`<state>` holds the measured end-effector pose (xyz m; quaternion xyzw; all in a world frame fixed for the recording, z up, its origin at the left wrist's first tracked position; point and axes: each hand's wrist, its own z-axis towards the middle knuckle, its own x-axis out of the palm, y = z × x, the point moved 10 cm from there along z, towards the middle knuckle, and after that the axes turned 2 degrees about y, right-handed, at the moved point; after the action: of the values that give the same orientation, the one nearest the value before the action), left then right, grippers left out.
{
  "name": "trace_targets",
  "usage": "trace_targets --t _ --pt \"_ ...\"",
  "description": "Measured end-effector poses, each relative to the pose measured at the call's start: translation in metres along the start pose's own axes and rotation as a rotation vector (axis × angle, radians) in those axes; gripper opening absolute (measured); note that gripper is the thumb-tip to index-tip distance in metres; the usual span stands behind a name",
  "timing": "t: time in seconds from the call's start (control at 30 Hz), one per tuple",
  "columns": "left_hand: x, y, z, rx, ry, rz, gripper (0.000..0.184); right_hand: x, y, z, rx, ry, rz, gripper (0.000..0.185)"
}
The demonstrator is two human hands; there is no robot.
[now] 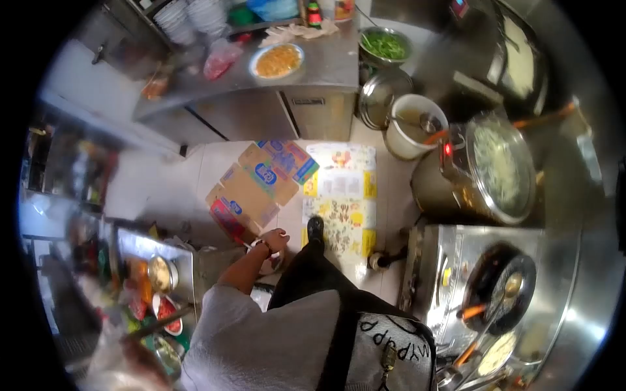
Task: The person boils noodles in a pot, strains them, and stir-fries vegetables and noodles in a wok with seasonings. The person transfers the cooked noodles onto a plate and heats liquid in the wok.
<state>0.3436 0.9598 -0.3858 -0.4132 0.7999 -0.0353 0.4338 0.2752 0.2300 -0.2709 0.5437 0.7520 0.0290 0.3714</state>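
My left hand (277, 240) reaches down past my left side, over the floor in front of the steel counter. Its fingers look curled. A small pale bit shows at the fingertips, too small to name. Just below the wrist, which has a dark band, is a round reddish-and-white container (271, 262), partly covered by my forearm. My right hand is out of view. A flattened cardboard box (251, 189) lies beyond my hand, and printed sheets (339, 202) lie beside it, under my dark shoe (315, 228).
At right are a stove with a wok (502, 287), a big steel pot (450, 186) and a white bucket (414, 133). The far counter (326, 75) holds a plate of orange-brown food (279, 60). At lower left, a blurred person (124, 358) stands near food dishes.
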Motion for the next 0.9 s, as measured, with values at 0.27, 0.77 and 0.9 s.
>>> trace_targets --t 0.27,0.77,0.9 --pt "-0.188 0.081 0.158 0.014 -0.317 -0.207 0.045 0.116 0.237 0.042 -0.215 0.103 -0.194 0.021" --pt "-0.493 0.078 0.456 -0.144 -0.795 -0.690 0.022 0.772 0.978 0.150 -0.620 0.956 0.094 0.038" --pt "-0.522 0.047 0.486 -0.063 -0.391 -0.967 0.036 0.805 0.989 0.080 -0.489 0.862 -0.053 0.044"
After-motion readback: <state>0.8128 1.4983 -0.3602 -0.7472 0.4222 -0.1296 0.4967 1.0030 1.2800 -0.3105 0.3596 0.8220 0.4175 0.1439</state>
